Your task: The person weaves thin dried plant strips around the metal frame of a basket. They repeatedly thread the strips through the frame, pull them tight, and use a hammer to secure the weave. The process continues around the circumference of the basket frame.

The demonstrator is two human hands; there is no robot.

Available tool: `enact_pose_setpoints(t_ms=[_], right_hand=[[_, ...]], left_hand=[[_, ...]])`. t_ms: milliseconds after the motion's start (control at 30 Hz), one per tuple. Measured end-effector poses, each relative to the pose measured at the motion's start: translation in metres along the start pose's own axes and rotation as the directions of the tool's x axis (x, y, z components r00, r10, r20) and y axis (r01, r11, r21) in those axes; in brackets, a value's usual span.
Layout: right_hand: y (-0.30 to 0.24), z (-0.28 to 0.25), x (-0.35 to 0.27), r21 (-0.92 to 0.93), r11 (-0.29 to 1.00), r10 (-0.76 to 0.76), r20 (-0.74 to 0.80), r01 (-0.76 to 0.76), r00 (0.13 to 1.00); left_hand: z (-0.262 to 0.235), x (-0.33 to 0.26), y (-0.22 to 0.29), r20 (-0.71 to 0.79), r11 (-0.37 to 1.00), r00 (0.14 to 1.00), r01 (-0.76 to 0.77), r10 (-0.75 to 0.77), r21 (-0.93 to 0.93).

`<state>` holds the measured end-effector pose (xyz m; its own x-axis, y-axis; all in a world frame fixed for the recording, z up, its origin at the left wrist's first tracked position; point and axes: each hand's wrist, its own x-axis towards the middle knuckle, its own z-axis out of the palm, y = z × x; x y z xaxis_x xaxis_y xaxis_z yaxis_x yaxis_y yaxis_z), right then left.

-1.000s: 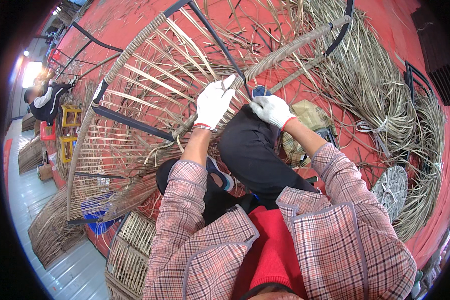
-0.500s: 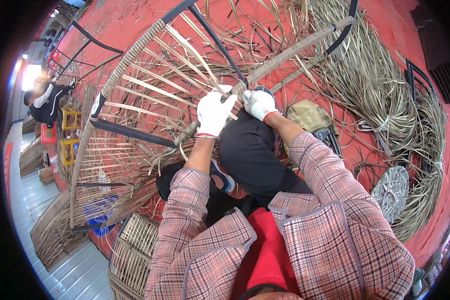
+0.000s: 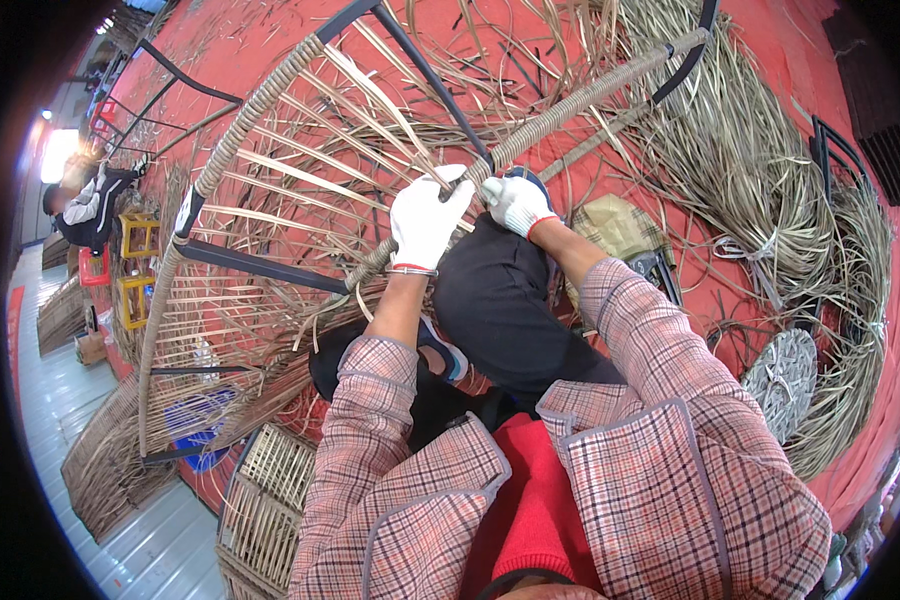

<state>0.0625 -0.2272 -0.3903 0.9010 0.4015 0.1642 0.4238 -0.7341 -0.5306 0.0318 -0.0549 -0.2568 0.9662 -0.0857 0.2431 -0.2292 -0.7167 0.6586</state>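
A large dark metal frame (image 3: 270, 265), wound in places with tan rattan-like strip, leans across my lap. Pale flat strips (image 3: 300, 180) fan across its left part and gather near my hands. My left hand (image 3: 428, 222), in a white knitted glove, is closed around the wrapped bar (image 3: 375, 262) where the strips converge; its thumb points at the joint. Just right of that joint, my right hand (image 3: 518, 206), gloved likewise, is curled with the fingers pressed together against the wrapping (image 3: 482, 182). Whatever lies within its fingers is hidden.
Loose strips litter the red floor covering (image 3: 710, 290). A big tied bundle of strips (image 3: 740, 170) lies at right, above a round grey woven disc (image 3: 782, 385). Woven panels (image 3: 262, 495) and yellow crates (image 3: 135, 300) are at left. A person (image 3: 85, 210) sits at far left.
My left hand has shifted very slightly down and left on the bar, and the frame has tilted a little left. My right hand stays almost in place beside the joint.
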Motion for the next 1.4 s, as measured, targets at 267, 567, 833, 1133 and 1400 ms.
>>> enact_pose_setpoints(t_ms=[267,567,833,1133,1400], right_hand=[[0.009,0.009,0.004,-0.033,0.998,-0.059,0.053,0.060,0.997],[-0.042,-0.098,-0.048,0.177,0.981,-0.080,0.019,0.075,0.997],[-0.094,-0.145,0.026,0.823,0.191,0.275,0.479,-0.535,0.834],[0.026,-0.123,-0.039,0.828,0.435,0.414,0.164,-0.353,0.895],[0.131,-0.025,-0.287,-0.436,0.470,0.880,0.163,-0.767,0.447]], left_hand=[[0.001,0.005,0.011,0.133,0.954,0.989,0.015,-0.057,0.299],[-0.004,0.010,-0.008,0.167,0.980,0.986,-0.022,-0.011,0.198],[0.009,0.014,-0.022,0.142,0.967,0.990,0.036,0.000,-0.253],[0.003,0.047,-0.018,0.191,0.838,0.956,0.286,-0.221,-0.465],[0.004,0.054,-0.022,0.309,0.552,0.894,0.444,-0.325,-0.706]])
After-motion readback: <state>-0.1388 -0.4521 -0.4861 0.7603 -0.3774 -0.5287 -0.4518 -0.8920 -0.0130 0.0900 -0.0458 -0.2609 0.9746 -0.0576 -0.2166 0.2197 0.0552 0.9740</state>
